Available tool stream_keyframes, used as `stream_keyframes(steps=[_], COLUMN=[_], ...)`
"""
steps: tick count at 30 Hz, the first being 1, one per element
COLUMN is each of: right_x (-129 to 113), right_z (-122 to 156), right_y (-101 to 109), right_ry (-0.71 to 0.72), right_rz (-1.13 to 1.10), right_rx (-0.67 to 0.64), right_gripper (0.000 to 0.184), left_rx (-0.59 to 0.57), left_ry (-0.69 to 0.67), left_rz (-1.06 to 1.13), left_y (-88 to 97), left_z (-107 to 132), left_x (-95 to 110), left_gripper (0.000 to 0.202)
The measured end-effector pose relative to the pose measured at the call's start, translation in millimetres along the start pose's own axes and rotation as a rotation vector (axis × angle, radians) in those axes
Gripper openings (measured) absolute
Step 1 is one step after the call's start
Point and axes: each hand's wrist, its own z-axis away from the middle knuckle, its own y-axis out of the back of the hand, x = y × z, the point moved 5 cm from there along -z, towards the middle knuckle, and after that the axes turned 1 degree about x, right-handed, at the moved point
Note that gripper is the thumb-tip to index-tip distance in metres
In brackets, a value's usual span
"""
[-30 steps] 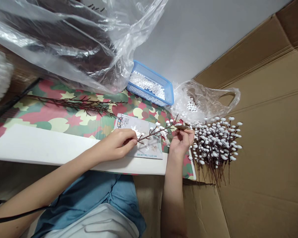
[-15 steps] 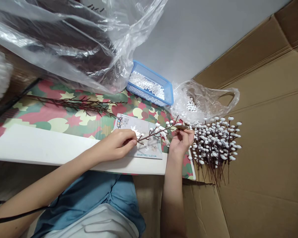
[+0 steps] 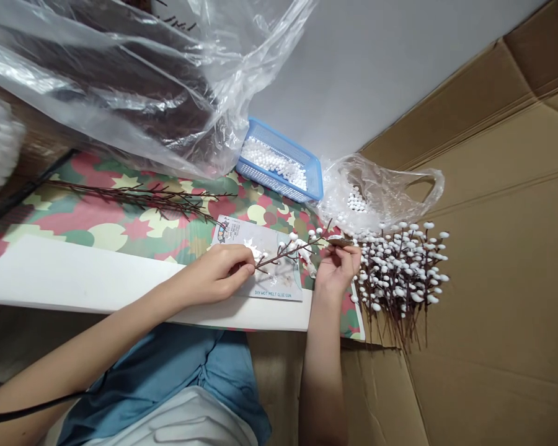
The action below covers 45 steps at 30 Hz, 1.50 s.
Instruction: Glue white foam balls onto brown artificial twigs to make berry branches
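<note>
My left hand [image 3: 216,272] pinches the stem end of a thin brown twig [image 3: 288,249] that carries a few white foam balls. My right hand [image 3: 337,267] is closed on the twig's far tip, fingers pressed together near a small white ball. The twig hangs just above a printed card [image 3: 274,282] reading "DIY hot melt glue gun", which lies on the camouflage-patterned table cover [image 3: 121,226].
A blue basket [image 3: 314,170] of white foam balls and a clear bag [image 3: 381,186] of more balls sit beyond my hands. A pile of finished twigs [image 3: 400,272] lies right on cardboard [image 3: 502,248]. Bare twigs [image 3: 139,195] and a large plastic bag [image 3: 121,80] lie left.
</note>
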Motion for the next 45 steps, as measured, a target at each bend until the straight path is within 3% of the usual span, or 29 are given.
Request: stream_keyframes(steps=[20,45], right_x=[7.5,4.4], right_z=[-2.1,1.9], right_y=[3.5,0.6], right_ry=[-0.033,-0.067], right_rz=[0.03,0.017], right_rx=[-0.045,-0.005], right_gripper=[0.02,0.023], left_rx=[0.005,0.02], left_ry=[-0.016,0.014], left_rz=[-0.001,0.04], left_y=[-0.2,0.8], left_z=[0.9,0.7], left_x=[-0.3,-1.6], left_gripper=[0.024,0.023])
